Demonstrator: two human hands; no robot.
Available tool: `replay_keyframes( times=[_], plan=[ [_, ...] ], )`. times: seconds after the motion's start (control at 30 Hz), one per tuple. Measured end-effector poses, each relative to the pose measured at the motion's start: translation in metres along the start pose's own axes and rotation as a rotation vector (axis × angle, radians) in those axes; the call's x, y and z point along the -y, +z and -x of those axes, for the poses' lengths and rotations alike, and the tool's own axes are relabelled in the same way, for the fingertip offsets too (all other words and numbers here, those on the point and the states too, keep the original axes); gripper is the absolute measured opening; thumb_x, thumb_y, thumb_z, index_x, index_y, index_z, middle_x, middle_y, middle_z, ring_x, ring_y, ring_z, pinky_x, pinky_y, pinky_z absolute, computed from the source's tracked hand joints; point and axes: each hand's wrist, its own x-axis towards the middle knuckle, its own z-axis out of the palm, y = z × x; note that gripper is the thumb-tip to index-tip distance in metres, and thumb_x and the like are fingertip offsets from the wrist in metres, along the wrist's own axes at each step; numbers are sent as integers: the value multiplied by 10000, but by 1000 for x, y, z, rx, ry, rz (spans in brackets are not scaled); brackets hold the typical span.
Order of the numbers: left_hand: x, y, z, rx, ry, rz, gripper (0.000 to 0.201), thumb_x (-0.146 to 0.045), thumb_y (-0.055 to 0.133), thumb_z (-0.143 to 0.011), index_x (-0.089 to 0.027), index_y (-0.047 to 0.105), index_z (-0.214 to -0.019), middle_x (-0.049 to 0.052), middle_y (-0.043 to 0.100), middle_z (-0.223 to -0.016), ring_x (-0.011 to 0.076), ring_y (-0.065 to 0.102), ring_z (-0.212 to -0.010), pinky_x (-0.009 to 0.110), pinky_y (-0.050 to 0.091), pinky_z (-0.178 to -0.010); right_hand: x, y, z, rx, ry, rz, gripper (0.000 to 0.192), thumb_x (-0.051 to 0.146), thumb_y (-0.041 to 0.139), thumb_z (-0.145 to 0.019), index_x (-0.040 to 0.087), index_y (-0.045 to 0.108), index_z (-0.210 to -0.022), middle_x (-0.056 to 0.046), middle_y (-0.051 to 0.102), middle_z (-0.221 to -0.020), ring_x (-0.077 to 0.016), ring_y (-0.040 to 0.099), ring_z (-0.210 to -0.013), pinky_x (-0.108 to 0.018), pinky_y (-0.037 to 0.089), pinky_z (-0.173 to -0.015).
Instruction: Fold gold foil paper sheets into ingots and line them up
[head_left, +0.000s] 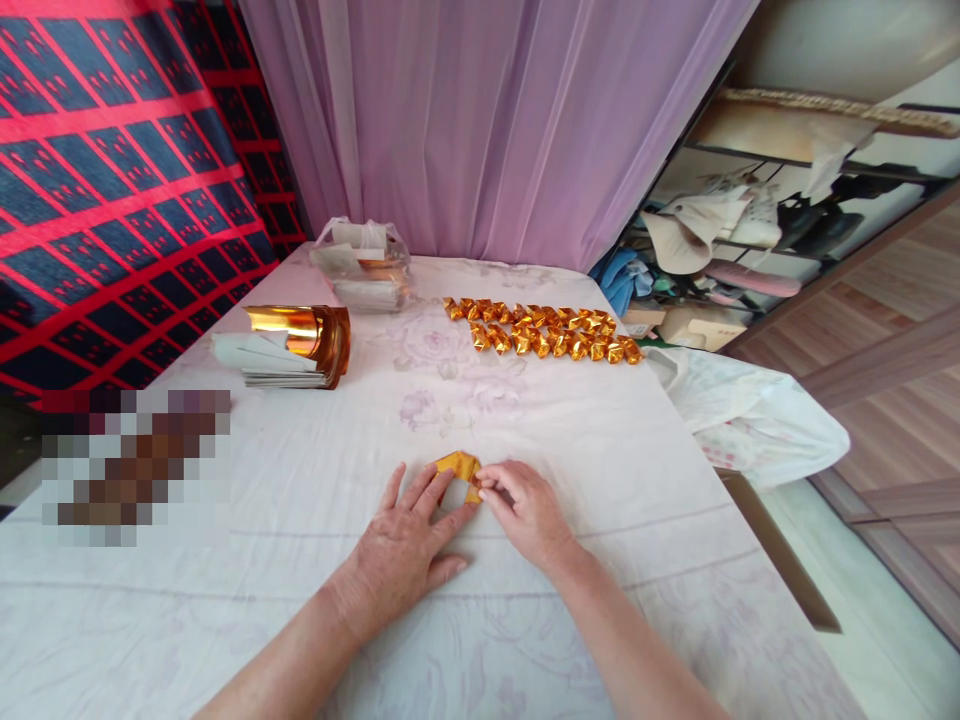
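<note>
A small piece of gold foil paper (459, 463), partly folded, lies on the table in front of me. My left hand (405, 540) rests flat with its fingers spread, fingertips pressing on the paper's left and lower edges. At the paper's right edge, the thumb and fingers of my right hand (525, 505) are pinched together on it. Fingers cover part of the paper, so its full shape is hidden. Farther back, two rows of folded gold foil pieces (555, 343) stand on the cloth.
A stack of gold foil sheets (300, 345) with white backs stands at the left, before a clear plastic bag (364, 265) of papers. A flowered cloth (300, 560) covers the table. Purple curtain (450, 120) hangs behind; a shelf and a white bag (757, 410) are at the right.
</note>
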Motion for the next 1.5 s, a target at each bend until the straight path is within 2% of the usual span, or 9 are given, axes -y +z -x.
replay_keyframes(
  times=[0.27, 0.5, 0.67, 0.9, 1.1, 1.27, 1.37, 1.5],
  plan=[
    [-2, -4, -2, 25, -17, -25, 682, -573, 599, -872, -360, 377, -1481, 143, 415, -1509, 356, 384, -1387, 650, 223, -1121, -2, 2, 0, 17, 15, -12, 159, 107, 560, -863, 222, 624, -951, -27, 676, -838, -184, 624, -796, -326, 483, -752],
    [-2, -2, -2, 8, -25, -12, 630, -597, 559, -885, -350, 434, -1452, 128, 415, -1514, 357, 380, -1387, 647, 155, -1143, -2, 2, 0, 9, 10, -23, 147, 101, 558, -863, 216, 619, -933, -28, 672, -832, -182, 623, -795, -325, 485, -757],
    [-2, -2, -2, 18, -23, -10, 631, -609, 560, -879, -346, 450, -1441, 140, 425, -1506, 362, 390, -1380, 656, 173, -1129, -4, 2, 0, 19, 21, -43, 166, 99, 547, -852, 219, 630, -929, -32, 676, -840, -181, 623, -798, -324, 493, -768],
    [-3, -5, -4, 31, -34, -7, 622, -610, 540, -890, -352, 443, -1447, 135, 426, -1508, 356, 388, -1384, 656, 137, -1140, -6, -2, 0, 30, 21, -82, 227, 91, 516, -853, 227, 623, -1001, -36, 681, -886, -178, 629, -832, -330, 504, -796],
    [-3, -7, -5, 36, -36, -13, 628, -616, 537, -890, -358, 436, -1453, 132, 445, -1500, 356, 398, -1381, 659, 169, -1133, -2, 4, 0, 17, 44, -13, 192, 124, 608, -829, 240, 601, -982, -29, 676, -881, -193, 625, -846, -353, 492, -799],
    [-4, -9, -6, 62, -35, -19, 631, -625, 538, -884, -353, 445, -1447, 146, 451, -1496, 357, 406, -1380, 662, 210, -1114, -3, 3, -1, 34, 59, -59, 217, 94, 576, -829, 238, 611, -987, -28, 672, -889, -190, 621, -854, -350, 491, -812],
    [-3, -9, -5, 73, -37, -12, 614, -630, 520, -892, -352, 459, -1437, 142, 444, -1503, 354, 393, -1388, 664, 172, -1124, -4, -1, -1, 56, 64, -106, 249, 65, 545, -815, 238, 613, -982, -26, 673, -907, -177, 616, -844, -337, 491, -809],
    [1, -7, -4, 73, -12, -6, 593, -633, 484, -911, -362, 452, -1438, 126, 434, -1512, 344, 374, -1399, 659, 84, -1143, -3, -5, -2, 83, 56, -112, 213, 40, 533, -802, 225, 603, -880, -18, 654, -862, -166, 600, -818, -307, 472, -772]
  ],
)
